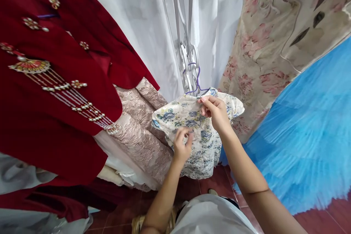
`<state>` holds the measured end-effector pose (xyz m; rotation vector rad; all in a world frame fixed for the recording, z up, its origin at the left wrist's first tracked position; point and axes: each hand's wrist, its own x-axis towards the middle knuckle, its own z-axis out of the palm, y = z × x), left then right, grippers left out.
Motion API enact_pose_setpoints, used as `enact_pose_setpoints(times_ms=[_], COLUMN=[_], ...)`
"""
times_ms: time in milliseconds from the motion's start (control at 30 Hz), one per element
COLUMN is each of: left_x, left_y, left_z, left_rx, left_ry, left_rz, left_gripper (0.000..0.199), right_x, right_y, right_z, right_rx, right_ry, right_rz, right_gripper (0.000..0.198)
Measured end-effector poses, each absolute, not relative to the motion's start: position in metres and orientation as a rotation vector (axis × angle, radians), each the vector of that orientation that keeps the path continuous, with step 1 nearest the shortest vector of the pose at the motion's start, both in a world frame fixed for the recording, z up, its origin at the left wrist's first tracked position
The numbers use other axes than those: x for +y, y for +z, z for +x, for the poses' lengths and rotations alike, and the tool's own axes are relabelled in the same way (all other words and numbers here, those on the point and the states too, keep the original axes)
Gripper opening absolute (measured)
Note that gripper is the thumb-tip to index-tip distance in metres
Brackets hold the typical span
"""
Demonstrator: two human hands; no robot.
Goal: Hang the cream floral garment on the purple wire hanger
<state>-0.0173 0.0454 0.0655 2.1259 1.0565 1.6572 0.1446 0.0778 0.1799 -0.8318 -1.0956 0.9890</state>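
A small white dress with blue and yellow flowers hangs on a purple hanger in front of me. The thumb and fingers of my right hand pinch the dress at the middle of its neckline. Lower and to the left, my left hand hovers before the front of the dress, thumb and fingertips curled towards each other with a gap between them. Nothing shows in that hand, and I cannot tell whether it touches the cloth. The hanger's hook is up among white plastic rings on hanging straps.
On the left hang a dark red velvet garment with beaded brooches and a pink brocade garment. To the right are a floral cloth and a blue tulle skirt. White curtains hang behind, over a red tiled floor.
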Motion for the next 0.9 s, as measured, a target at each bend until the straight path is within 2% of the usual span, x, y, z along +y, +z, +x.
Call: enact_pose_setpoints(times_ms=[100,233,400,633,767,900], left_x=[0.077,0.101,0.101,0.103,0.104,0.118], left_y=[0.137,0.192,0.197,0.200,0.218,0.230], left_z=[-0.012,0.003,0.018,0.013,-0.018,-0.083], left_rx=[0.981,0.976,1.079,1.169,1.276,1.305], left_ry=[1.813,1.484,1.524,1.700,2.043,2.002], left_rz=[2.223,2.581,2.710,2.603,2.344,2.200], left_gripper=[0.031,0.028,0.027,0.028,0.026,0.025], right_x=[0.072,0.072,0.078,0.087,0.078,0.057], right_y=[0.182,0.180,0.160,0.128,0.093,0.064], right_z=[0.148,0.155,0.156,0.141,0.133,0.128], right_rx=[-1.143,-1.238,-1.242,-1.254,-1.341,-1.339], right_ry=[0.987,0.909,0.859,0.972,1.054,1.178], right_rz=[-0.833,-0.835,-0.891,-0.921,-0.989,-0.963], right_gripper=[0.031,0.028,0.027,0.020,0.029,0.030])
